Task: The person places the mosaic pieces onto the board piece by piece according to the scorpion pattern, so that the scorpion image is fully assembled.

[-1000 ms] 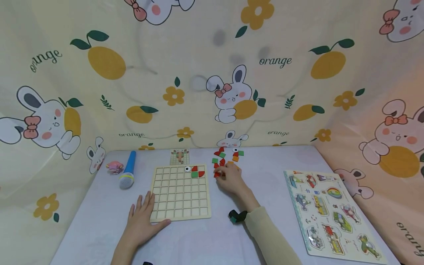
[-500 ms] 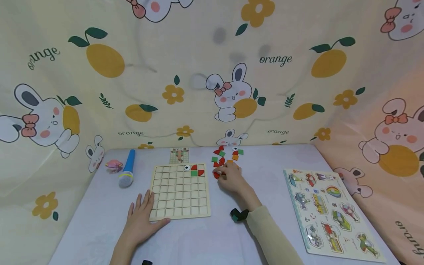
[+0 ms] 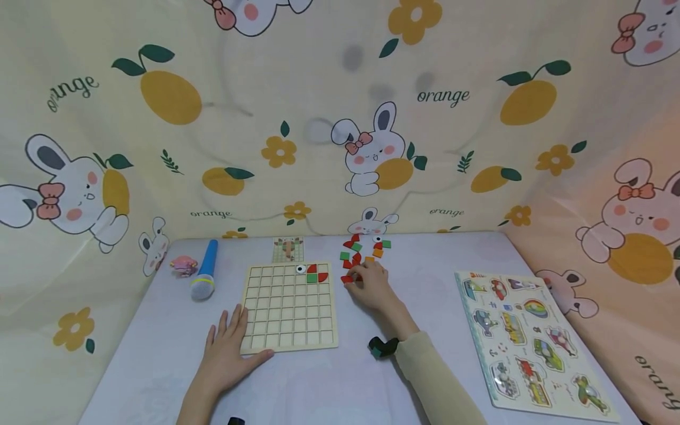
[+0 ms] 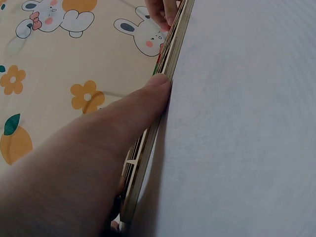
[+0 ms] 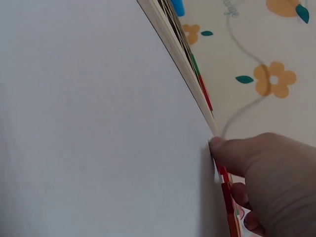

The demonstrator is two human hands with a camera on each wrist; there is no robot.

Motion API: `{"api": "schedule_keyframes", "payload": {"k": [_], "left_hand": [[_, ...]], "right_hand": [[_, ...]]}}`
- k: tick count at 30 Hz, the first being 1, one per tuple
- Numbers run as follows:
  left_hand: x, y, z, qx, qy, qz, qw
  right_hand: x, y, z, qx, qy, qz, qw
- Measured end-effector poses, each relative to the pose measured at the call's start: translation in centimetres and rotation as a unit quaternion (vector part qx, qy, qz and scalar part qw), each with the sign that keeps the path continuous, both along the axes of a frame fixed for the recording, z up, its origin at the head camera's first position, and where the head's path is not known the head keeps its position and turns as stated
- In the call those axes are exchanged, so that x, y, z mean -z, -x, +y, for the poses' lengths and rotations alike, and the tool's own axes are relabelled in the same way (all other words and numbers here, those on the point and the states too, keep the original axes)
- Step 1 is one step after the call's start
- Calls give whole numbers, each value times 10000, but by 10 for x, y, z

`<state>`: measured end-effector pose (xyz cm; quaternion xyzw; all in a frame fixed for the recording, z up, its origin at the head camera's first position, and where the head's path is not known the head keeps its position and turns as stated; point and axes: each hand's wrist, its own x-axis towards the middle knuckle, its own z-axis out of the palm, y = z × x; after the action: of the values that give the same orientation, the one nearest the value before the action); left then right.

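Observation:
A wooden grid board (image 3: pixel 276 321) lies flat on the table. In its top rows sit a round eye tile (image 3: pixel 301 269), red quarter-round tiles (image 3: pixel 323 277) and a green square tile (image 3: pixel 311 278). My left hand (image 3: pixel 225 354) rests at the board's lower left corner, fingers spread along the side, thumb (image 4: pixel 157 81) against the near edge. Right of the board, my right hand (image 3: pixel 372 286) has curled fingers and pinches a red tile (image 3: pixel 346 279) low at the tabletop. Its thumb (image 5: pixel 232 150) shows in the right wrist view, beside more red tiles (image 5: pixel 227 197).
Loose red, green and orange tiles (image 3: pixel 378 253) lie beyond my right hand. A pattern card (image 3: pixel 288 250) lies behind the board. To the left are a blue toy microphone (image 3: pixel 206 271) and a pink toy (image 3: pixel 183 266). A picture puzzle board (image 3: pixel 536 348) lies at the right.
The red tile at my right fingertips has shifted slightly and shows a different outline. My left hand keeps its place on the board.

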<state>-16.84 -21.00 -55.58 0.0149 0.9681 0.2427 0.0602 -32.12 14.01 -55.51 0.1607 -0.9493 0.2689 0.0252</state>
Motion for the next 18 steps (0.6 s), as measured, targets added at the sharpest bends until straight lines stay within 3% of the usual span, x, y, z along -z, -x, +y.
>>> {"api": "schedule_keyframes", "payload": {"k": [7, 18], "left_hand": [[0, 0, 0, -8, 14, -19, 10000], [-3, -1, 1, -36, -59, 43, 10000]], "right_hand": [[0, 1, -3, -13, -23, 8, 10000], [-3, 8, -9, -429, -383, 28, 9983]]}}
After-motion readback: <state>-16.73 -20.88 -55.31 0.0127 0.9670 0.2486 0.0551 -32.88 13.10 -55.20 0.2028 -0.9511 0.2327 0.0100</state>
